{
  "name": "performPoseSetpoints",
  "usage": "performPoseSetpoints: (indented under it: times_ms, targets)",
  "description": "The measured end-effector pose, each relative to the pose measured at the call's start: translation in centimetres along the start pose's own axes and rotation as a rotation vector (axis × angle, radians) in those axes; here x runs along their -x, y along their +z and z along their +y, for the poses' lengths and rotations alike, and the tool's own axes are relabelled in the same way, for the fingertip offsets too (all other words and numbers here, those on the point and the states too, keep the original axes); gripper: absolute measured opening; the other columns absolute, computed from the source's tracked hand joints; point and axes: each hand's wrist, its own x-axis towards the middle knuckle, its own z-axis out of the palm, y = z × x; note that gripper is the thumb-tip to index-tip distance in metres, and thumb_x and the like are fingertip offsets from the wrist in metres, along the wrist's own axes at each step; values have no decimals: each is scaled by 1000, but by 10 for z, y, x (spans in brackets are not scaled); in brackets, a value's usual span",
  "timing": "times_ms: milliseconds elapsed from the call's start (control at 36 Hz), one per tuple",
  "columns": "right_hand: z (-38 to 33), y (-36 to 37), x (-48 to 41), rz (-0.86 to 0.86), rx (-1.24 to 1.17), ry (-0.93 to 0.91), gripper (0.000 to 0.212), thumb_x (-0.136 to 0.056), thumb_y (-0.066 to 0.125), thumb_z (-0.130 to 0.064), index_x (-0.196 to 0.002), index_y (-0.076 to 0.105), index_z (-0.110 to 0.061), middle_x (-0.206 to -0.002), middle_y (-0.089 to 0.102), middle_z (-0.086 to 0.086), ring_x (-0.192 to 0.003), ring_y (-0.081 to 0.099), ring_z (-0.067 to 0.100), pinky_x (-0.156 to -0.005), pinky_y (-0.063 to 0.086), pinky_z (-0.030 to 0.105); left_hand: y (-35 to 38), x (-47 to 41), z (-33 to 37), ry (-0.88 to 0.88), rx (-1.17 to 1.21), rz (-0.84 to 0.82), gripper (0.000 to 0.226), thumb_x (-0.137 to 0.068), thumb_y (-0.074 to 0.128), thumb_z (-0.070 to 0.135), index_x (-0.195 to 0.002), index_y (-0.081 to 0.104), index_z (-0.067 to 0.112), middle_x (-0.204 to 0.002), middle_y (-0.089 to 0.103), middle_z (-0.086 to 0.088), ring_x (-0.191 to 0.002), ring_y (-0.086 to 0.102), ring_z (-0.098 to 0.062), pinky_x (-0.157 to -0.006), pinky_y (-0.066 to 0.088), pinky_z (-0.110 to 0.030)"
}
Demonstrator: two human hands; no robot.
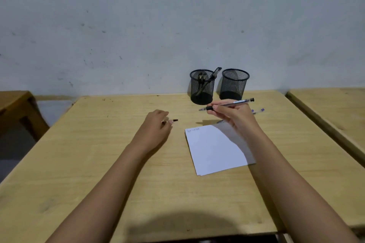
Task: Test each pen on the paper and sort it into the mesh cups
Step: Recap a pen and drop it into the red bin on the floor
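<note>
My right hand [233, 113] holds a clear pen [235, 103] with a black grip level above the table, tip pointing left, just in front of the two black mesh cups. The left cup [201, 89] holds several pens; the right cup [234, 85] looks empty. My left hand [158, 122] rests on the wooden table [98, 144] and pinches a small black pen cap [173, 120]. A white paper [213, 150] with faint scribbles at its top left corner lies below my right hand. Two more pens [257, 111] with purple ends lie behind my right hand.
A grey wall rises right behind the cups. A second wooden table [331, 108] stands at the right across a narrow gap. Another wooden piece of furniture [15, 108] sits at the far left.
</note>
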Motion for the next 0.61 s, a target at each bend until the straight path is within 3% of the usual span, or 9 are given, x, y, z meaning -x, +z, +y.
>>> performPoseSetpoints:
  times_ms: [111,222,361,472,611]
  targets:
    - [-4,-2,6,3,-20,-11,19,-79,60,12,-97,63,14,-87,71,21,-77,71,26,-76,58,23,9,-5,-13,10,-47,8,28,-93,54,24,-110,65,5,-112,57,-8,-110,48,-22,-87,31,-20]
    - [-5,-3,11,-10,-13,-2,16,-78,61,12,-93,65,11,-84,73,18,-77,72,26,-72,57,22,13,-5,-7,35,-7,64,24,-91,58,20,-106,69,4,-103,59,-8,-101,52,-20,-83,33,-19]
    - [-6,1,18,-42,-8,-32,13,-78,60,12,-85,68,5,-81,73,15,-74,72,24,-71,57,21,7,-1,12,16,286,143,16,-86,65,18,-99,71,11,-93,66,1,-90,61,-14,-75,43,-12]
    - [-8,6,22,-47,-20,-55,12,-78,61,11,-87,68,5,-80,73,14,-73,72,22,-72,57,20,1,6,34,-6,612,157,11,-82,70,13,-90,72,19,-89,70,6,-86,65,-7,-78,50,-20]
    - [-12,13,25,-34,-47,-94,11,-79,60,10,-87,67,6,-78,74,10,-70,71,18,-69,56,17,-11,7,52,70,706,154,20,-76,75,6,-87,70,22,-88,70,6,-80,64,0,-75,50,-14]
